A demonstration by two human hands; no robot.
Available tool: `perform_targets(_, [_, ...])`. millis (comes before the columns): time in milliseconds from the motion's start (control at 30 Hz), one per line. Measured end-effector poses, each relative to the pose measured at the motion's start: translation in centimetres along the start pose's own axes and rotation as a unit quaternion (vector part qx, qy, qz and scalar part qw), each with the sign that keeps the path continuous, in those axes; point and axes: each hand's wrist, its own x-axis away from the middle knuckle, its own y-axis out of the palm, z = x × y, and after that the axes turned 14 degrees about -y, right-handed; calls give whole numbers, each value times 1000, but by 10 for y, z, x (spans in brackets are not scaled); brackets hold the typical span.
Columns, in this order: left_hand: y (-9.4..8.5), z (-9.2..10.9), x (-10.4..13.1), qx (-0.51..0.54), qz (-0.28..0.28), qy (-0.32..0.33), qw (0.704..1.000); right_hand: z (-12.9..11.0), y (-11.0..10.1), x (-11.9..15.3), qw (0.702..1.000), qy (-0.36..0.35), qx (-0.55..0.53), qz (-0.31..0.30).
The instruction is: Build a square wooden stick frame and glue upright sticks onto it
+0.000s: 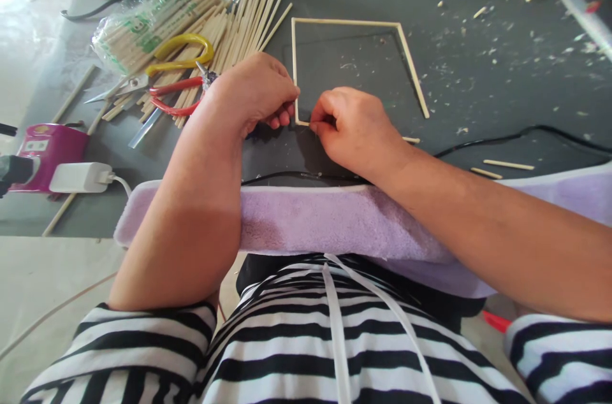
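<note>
A frame of thin wooden sticks (347,22) lies on the dark grey table (268,158), joined at its corners. Its left stick runs down to a corner near both hands, and its right stick ends free at the lower right. My left hand (262,88) pinches the left stick just above that lower corner. Beside it, my right hand (354,127) has thumb and index finger closed on the bottom stick (302,123), close to the corner. Most of the bottom stick is hidden under the right hand; a stick end (411,139) shows beyond the wrist.
Loose sticks (248,21), a plastic bag of sticks (157,21), yellow-handled scissors (179,50) and a red-handled tool (174,95) lie left. A pink power socket (50,152) holds a white charger (81,177). A purple towel (306,216) covers the front edge; black cable (526,130) crosses right.
</note>
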Motion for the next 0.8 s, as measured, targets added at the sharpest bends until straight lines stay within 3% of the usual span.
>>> perform_targets(800, [-1,-6,-9,22,-11,14,1000,1,-3,0,1000,16,-14,-2])
